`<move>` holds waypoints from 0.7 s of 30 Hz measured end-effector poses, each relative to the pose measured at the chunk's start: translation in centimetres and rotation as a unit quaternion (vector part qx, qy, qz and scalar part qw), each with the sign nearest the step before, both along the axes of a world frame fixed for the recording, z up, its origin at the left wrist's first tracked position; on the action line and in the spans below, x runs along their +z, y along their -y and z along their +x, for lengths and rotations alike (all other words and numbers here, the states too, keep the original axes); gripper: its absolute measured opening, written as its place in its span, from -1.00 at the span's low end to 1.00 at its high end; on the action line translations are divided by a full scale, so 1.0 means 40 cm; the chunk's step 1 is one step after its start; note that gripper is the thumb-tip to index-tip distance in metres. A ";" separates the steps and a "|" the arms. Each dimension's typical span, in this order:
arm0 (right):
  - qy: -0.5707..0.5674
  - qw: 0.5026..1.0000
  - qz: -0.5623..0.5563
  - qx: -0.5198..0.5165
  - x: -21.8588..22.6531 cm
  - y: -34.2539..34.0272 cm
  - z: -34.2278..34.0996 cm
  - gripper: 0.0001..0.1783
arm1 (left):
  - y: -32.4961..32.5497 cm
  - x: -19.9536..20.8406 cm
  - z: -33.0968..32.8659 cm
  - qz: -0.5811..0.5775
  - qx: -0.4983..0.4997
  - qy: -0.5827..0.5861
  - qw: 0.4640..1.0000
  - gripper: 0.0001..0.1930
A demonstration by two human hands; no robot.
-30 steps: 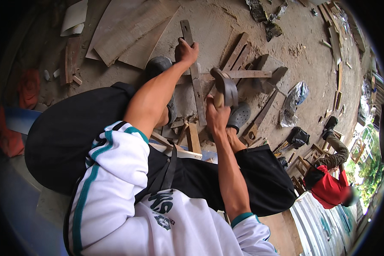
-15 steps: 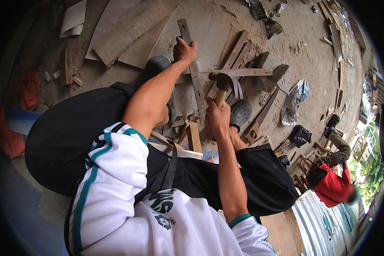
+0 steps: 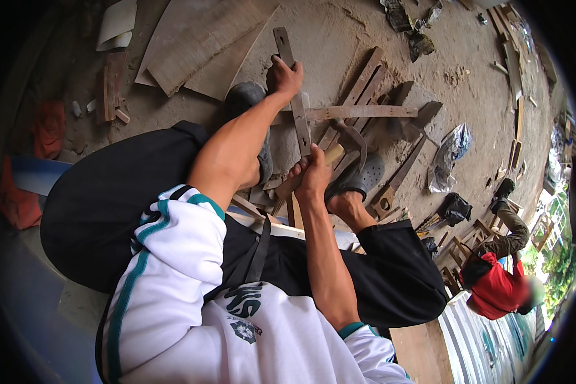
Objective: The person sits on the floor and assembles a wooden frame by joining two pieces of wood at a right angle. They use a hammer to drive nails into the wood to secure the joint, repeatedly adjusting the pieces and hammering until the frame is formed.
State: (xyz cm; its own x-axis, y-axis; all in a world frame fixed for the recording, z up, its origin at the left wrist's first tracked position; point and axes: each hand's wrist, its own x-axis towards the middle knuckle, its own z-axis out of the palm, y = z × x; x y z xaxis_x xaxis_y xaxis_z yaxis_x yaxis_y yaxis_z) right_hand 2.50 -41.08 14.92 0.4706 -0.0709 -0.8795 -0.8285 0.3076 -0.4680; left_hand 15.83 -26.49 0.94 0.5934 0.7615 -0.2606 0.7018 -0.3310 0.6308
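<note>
My left hand (image 3: 284, 77) is closed round the upper part of a narrow wooden strip (image 3: 299, 121) with small holes in it. The strip slants down across a second, longer wooden piece (image 3: 365, 111) lying crosswise. In my right hand (image 3: 314, 176) is a claw hammer (image 3: 333, 153), gripped by its wooden handle. Its metal head points up and right, beside the lower end of the strip and above my right shoe (image 3: 368, 173). The handle's butt sticks out to the left of my fist. My left shoe (image 3: 244, 98) is behind my left forearm.
A handsaw (image 3: 385, 201) lies right of my right shoe, near crumpled silver plastic (image 3: 450, 157) and a black bag (image 3: 453, 209). Wide boards (image 3: 205, 48) lean at the upper left. At the far right, a person in red (image 3: 498, 288) sits among wooden frames.
My right hand has moved slightly left and turned, so the hammer now lies tilted, its head lower and further right. My left hand keeps its hold on the strip. The view has shifted slightly.
</note>
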 end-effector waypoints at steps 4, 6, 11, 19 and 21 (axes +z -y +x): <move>-0.033 0.992 -0.014 0.121 -0.005 -0.010 -0.035 -0.70 | -0.002 -0.006 -0.008 0.014 0.002 -0.018 1.000 -0.51; -0.014 0.992 -0.006 0.128 0.011 -0.013 -0.025 -0.71 | -0.003 -0.009 -0.007 0.021 0.011 -0.017 1.000 -0.51; 0.044 0.998 -0.036 0.002 -0.021 -0.045 -0.065 -0.69 | 0.000 0.010 -0.007 0.010 0.021 -0.017 1.000 -0.53; 0.081 0.993 -0.071 0.052 -0.026 -0.034 -0.050 -0.73 | -0.005 0.004 -0.005 0.010 0.019 -0.016 1.000 -0.55; 0.044 0.986 -0.034 0.158 -0.022 -0.012 -0.042 -0.74 | -0.007 0.001 -0.010 0.008 0.024 -0.017 1.000 -0.55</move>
State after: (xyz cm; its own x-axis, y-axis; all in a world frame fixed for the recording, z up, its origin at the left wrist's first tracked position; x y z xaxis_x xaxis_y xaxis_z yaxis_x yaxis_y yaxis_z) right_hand 0.84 -40.59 14.06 0.5536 0.0346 -0.8321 -0.8327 0.0067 -0.5537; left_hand 15.41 -26.21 0.97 0.5480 0.7926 -0.2675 0.7374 -0.3067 0.6018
